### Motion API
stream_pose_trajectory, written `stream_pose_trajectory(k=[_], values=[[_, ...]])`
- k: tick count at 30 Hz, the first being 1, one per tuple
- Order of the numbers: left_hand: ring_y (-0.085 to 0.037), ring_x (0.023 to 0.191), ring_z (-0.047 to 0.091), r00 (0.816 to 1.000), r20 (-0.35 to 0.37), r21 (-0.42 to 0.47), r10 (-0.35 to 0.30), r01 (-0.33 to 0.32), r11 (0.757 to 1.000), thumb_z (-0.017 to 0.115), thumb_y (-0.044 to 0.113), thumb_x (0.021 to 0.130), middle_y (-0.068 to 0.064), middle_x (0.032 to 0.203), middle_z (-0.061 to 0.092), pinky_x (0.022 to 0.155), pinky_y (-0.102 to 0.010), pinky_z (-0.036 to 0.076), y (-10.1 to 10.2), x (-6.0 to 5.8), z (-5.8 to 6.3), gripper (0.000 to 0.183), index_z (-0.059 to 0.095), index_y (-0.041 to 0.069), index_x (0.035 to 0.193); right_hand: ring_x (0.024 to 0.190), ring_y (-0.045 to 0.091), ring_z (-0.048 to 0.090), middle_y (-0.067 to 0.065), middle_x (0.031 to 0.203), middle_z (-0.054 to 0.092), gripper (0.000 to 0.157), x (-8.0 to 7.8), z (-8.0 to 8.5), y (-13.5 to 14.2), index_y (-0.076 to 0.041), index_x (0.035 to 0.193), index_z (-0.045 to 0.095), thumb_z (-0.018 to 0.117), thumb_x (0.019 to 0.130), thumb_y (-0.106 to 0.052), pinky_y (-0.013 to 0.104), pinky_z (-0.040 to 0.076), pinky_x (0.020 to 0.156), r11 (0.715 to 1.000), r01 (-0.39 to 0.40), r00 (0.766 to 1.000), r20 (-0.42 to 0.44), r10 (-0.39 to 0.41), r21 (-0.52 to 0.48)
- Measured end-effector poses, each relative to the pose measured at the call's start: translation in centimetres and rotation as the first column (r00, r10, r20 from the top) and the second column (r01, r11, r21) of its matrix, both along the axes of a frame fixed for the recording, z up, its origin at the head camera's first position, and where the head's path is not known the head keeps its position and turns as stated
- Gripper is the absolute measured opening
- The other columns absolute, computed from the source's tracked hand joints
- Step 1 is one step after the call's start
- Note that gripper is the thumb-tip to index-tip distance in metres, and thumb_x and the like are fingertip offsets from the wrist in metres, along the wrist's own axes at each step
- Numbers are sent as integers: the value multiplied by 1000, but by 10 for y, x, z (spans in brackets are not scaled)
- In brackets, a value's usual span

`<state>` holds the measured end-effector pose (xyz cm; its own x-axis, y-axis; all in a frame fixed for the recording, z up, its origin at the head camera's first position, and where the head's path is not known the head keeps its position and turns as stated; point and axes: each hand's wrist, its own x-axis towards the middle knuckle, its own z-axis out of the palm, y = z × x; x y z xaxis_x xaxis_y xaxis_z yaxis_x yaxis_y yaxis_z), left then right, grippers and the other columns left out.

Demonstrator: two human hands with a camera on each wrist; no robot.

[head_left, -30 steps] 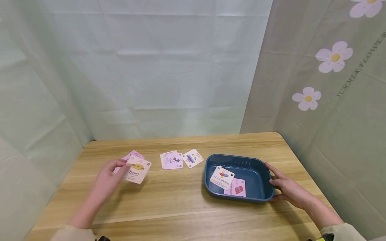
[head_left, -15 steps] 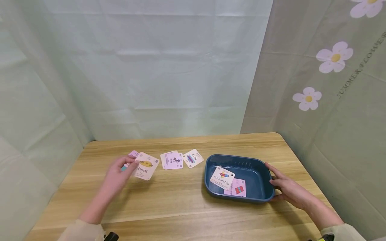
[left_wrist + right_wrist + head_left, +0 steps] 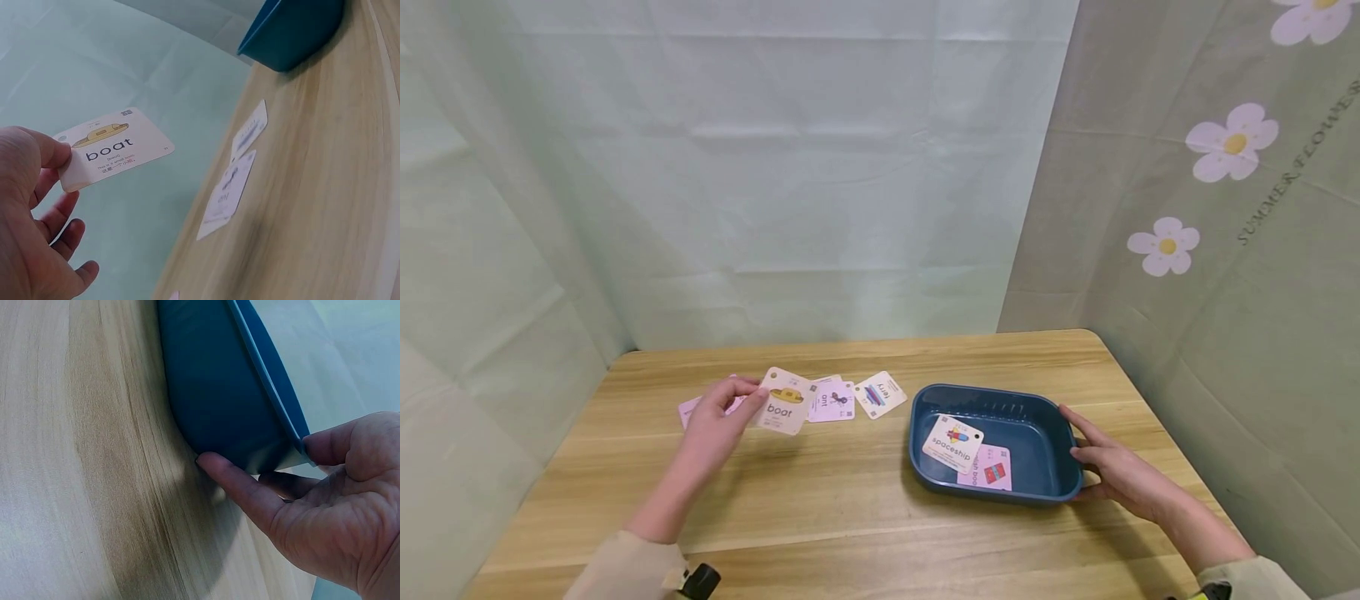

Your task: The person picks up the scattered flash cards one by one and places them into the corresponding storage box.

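Boat card [image 3: 786, 402] is left of centre in the head view, raised above the wooden table [image 3: 820, 517], with its printed face toward my remote viewpoint. I judge it light, thin and fairly stiff, smooth enough to slide under a slack pinch. Corners like these probably crease (a bend would matter more than a drop), so I favour a hold at the edge.

The person's left hand [image 3: 718, 417] has it so, pinching the left edge with the thumb [image 3: 53, 152] on the face; the remaining fingers spread loosely below. That forearm slants up from the lower left of the frame.

At the right, the right hand [image 3: 1116, 477] grips the end of the blue tray [image 3: 1037, 446], spanning rim to base; I cannot tell how firmly. Its forearm enters from the lower right. Inside the tray, a spaceship card [image 3: 952, 443] overlaps a pink card [image 3: 994, 468]. The ant card [image 3: 835, 402] and ferry card [image 3: 880, 394] lie near the middle of the frame.
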<state>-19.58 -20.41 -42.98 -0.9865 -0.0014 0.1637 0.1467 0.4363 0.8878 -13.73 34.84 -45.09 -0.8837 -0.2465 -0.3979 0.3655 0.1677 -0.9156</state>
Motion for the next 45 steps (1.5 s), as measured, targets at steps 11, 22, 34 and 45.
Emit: stream_pose_trajectory(k=[11,22,34,45], values=[[-29,134,49,999,38,60,-5,2,998,67,36,101,-11,139,58,101,-35,40,20,-5,6,36,67,1,109,146,57,-1,23,163,-29,69,-1,0,0,-26,165,-3,31,109,-5,62,53,90,1000,-5,1000,1,5,1],[-29,136,47,997,61,161,-53,43,986,69,31,100,-11,142,56,108,-41,37,38,-11,9,33,67,-1,109,145,57,-1,23,163,-30,69,-3,0,1,-27,165,-3,30,109,-5,64,52,90,1000,-2,1000,3,2,8],[-24,116,54,995,71,180,-71,57,982,68,34,100,-9,134,59,91,-35,44,57,-16,12,33,67,3,111,145,57,0,23,163,-29,69,-2,-2,1,-28,165,-2,30,109,-5,63,52,90,1000,5,1000,5,-5,-3],[-24,103,58,992,73,197,-101,85,977,69,35,99,-7,117,64,82,-33,49,77,-21,14,29,69,9,112,146,56,0,24,163,-28,68,-2,-1,0,-27,165,-2,30,109,-6,62,52,91,1000,3,1000,6,-3,-2]])
